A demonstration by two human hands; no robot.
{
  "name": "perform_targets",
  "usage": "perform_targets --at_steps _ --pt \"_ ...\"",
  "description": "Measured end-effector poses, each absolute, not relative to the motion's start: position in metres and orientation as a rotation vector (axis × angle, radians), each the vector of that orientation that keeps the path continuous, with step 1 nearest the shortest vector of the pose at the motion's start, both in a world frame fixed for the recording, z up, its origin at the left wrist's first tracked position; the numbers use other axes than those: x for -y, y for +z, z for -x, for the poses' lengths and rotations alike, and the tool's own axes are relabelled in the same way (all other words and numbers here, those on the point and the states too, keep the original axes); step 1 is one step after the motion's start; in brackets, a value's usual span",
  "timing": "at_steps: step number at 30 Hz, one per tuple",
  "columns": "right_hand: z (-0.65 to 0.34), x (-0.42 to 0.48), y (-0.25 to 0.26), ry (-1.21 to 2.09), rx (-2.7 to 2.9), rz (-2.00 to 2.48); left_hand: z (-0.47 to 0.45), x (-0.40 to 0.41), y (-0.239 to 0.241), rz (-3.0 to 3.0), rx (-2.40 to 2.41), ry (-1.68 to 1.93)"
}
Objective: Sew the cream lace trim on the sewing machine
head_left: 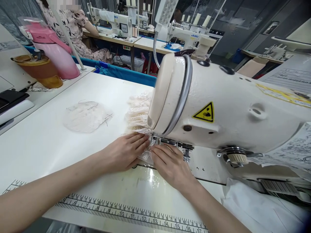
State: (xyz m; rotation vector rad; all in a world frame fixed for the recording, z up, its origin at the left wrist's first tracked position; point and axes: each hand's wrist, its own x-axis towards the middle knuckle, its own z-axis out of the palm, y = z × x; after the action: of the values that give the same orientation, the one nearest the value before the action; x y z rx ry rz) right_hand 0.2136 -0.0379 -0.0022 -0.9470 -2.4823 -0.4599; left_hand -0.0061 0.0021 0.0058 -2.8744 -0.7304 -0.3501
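A white sewing machine [179,94] stands over a piece of cream ruffled lace fabric [137,118]. The fabric passes under the machine head at the needle area [155,138], which my fingers partly hide. My left hand [127,149] lies on the lace just left of the presser foot, fingers close together and pressed onto its edge. On the near right side of the foot, my right hand [170,161] has its fingers bent over the lace edge and closed on it. A sheer, pale round piece of fabric [86,116] with loose dark threads rests on the table to the left.
A printed ruler [131,215] runs along the white table's [53,152] front edge. At the left are a pink bottle [51,48], a brown cup [40,69] and a dark phone-like object [12,100]. White cloth [262,204] lies lower right. Another person [68,29] sits behind, near other sewing machines [111,19].
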Motion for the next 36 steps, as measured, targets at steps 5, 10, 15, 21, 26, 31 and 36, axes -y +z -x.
perform_targets --at_steps 5,10,15,21,26,31,36 --pt "-0.215 0.039 0.001 -0.476 2.472 0.954 0.001 0.004 0.005 2.845 0.807 -0.359" --pt "-0.218 0.038 0.003 -0.464 2.464 0.970 -0.002 0.007 0.005 2.852 0.848 -0.410" --pt "-0.220 0.038 0.002 -0.464 2.496 1.002 -0.003 0.009 0.004 2.835 0.870 -0.409" --pt "-0.222 0.038 0.002 -0.502 2.493 1.013 -0.004 0.009 0.003 2.816 0.882 -0.353" --pt "-0.225 0.034 0.004 -0.574 2.462 0.984 -0.004 0.009 0.003 2.807 0.887 -0.364" --pt "-0.227 0.031 0.004 -0.536 2.475 1.016 -0.005 0.008 0.003 2.829 0.899 -0.383" --pt "-0.229 0.029 0.000 -0.458 2.471 1.070 -0.006 0.006 0.004 2.821 0.923 -0.438"
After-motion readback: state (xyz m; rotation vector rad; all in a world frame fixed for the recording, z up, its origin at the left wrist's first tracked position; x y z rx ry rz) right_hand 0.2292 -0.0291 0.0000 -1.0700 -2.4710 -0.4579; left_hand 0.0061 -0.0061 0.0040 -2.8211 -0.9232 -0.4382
